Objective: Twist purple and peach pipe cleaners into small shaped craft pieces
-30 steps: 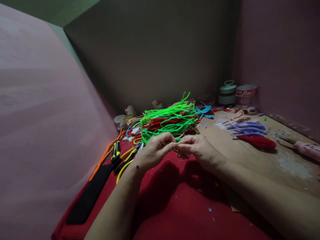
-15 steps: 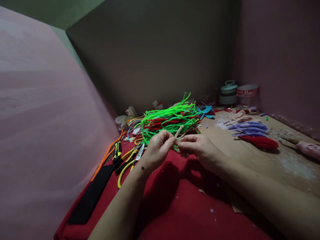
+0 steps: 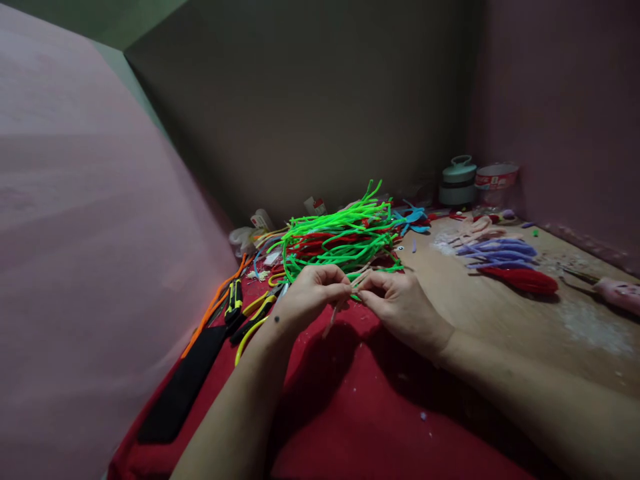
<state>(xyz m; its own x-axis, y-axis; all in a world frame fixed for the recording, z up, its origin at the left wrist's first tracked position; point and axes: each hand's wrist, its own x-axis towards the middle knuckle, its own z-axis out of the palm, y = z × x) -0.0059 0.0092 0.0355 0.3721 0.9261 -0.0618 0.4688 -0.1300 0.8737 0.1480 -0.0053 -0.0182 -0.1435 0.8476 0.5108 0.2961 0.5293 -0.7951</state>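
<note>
Both hands meet over the red cloth, pinching a pale pink pipe cleaner between them. My left hand is closed on it, thumb against fingers, and one end hangs below the fingertips. My right hand pinches it just to the right, its fingertips almost touching the left ones. How the strand bends between the fingers is partly hidden. Right behind the hands lies a heap of green pipe cleaners, with red ones among them.
On the left lie yellow-handled scissors, a black-and-yellow cutter, a black strip and orange pipe cleaners. To the right are purple pipe cleaners, a red bundle and a pink-handled tool. A lidded pot stands behind.
The pink strand, which pointed up from the fingertips, now has an end hanging down below my left hand. My right hand has turned, its knuckles higher, and both hands stay together.
</note>
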